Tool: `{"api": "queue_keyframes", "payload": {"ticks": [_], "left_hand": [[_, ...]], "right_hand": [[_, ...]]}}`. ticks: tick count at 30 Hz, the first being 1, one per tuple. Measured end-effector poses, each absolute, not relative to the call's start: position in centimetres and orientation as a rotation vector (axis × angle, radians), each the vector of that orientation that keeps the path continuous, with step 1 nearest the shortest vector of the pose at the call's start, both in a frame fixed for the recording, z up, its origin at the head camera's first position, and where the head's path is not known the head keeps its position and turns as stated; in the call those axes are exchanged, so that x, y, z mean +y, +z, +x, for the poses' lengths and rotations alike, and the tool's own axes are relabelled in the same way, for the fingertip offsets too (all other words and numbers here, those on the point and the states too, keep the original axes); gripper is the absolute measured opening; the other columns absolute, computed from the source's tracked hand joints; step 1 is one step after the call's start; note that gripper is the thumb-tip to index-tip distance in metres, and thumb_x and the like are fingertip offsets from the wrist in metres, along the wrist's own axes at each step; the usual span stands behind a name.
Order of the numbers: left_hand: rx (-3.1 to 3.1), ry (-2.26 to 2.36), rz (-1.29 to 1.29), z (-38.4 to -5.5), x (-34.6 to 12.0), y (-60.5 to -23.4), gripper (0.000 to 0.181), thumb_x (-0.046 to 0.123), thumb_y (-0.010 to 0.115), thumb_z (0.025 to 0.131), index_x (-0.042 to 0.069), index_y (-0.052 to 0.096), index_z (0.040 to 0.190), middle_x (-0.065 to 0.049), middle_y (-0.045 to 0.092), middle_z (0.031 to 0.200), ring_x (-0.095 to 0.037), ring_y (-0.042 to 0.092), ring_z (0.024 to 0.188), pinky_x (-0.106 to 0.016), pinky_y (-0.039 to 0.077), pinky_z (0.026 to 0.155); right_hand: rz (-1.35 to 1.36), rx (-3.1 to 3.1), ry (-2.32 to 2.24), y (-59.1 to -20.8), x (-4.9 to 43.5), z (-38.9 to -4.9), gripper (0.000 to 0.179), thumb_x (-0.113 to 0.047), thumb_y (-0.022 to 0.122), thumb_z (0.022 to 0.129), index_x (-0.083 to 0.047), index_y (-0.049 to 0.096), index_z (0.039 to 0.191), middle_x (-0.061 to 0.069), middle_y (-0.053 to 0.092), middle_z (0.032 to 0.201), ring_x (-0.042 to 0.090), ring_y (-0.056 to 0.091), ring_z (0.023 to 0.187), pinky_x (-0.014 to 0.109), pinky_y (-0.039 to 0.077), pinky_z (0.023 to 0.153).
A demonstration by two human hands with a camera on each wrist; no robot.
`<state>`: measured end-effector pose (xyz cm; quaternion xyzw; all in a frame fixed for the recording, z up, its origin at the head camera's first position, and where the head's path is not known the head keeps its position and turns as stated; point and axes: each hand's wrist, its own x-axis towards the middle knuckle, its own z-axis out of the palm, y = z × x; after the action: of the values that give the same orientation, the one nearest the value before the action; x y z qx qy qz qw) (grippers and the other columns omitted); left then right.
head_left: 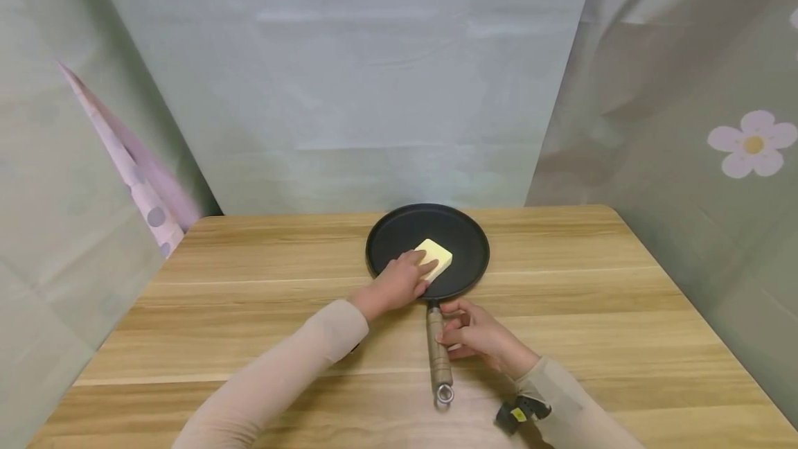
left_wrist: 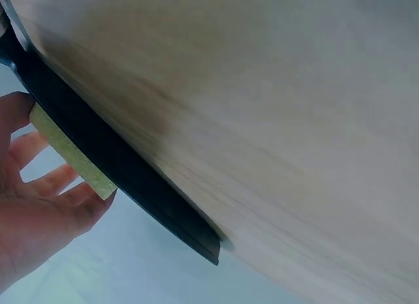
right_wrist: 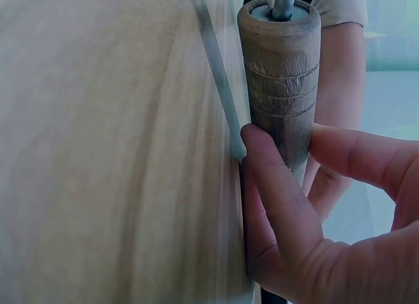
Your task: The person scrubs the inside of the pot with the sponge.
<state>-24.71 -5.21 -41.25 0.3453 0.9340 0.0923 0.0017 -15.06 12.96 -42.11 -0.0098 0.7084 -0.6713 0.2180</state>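
Observation:
A round black frying pan (head_left: 464,262) lies on the table with its wood-look handle (head_left: 438,345) toward me. On its cooking surface is a pale yellow rectangular sponge (head_left: 439,252), seen edge-on in the left wrist view as a flat sponge (left_wrist: 69,150) against the pan (left_wrist: 124,163). My left hand (head_left: 399,284) grips this sponge from above, thumb at one end and fingertips at the other side. Beside the handle, my right hand (head_left: 483,338) holds it between thumb and fingers. The right wrist view shows the thumb and fingertips of that hand (right_wrist: 327,251) against the handle (right_wrist: 281,75).
The wood-grain table (head_left: 249,283) extends to both sides of the pan. A pale cloth backdrop (head_left: 374,89) hangs behind it, with a flower-printed sheet (head_left: 686,158) at the right. A metal ring (head_left: 445,394) ends the handle on the near side.

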Motion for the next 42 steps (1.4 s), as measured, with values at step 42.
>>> {"api": "queue_keyframes", "payload": {"ticks": [42], "left_hand": [[2.916, 0.217, 1.171, -24.0, -2.3, -41.0, 0.048, 0.027, 0.058, 0.097, 0.015, 0.049, 0.142, -0.017, 0.043, 0.145, -0.033, 0.04, 0.133, -0.05, 0.043, 0.099]], "right_hand": [[-0.044, 1.964, -1.849, -41.8, 13.0, -15.0, 0.052, 0.004, 0.065, 0.081, 0.009, 0.04, 0.127, 0.012, 0.052, 0.091, 0.019, 0.059, 0.077, 0.042, 0.057, 0.072]]}}
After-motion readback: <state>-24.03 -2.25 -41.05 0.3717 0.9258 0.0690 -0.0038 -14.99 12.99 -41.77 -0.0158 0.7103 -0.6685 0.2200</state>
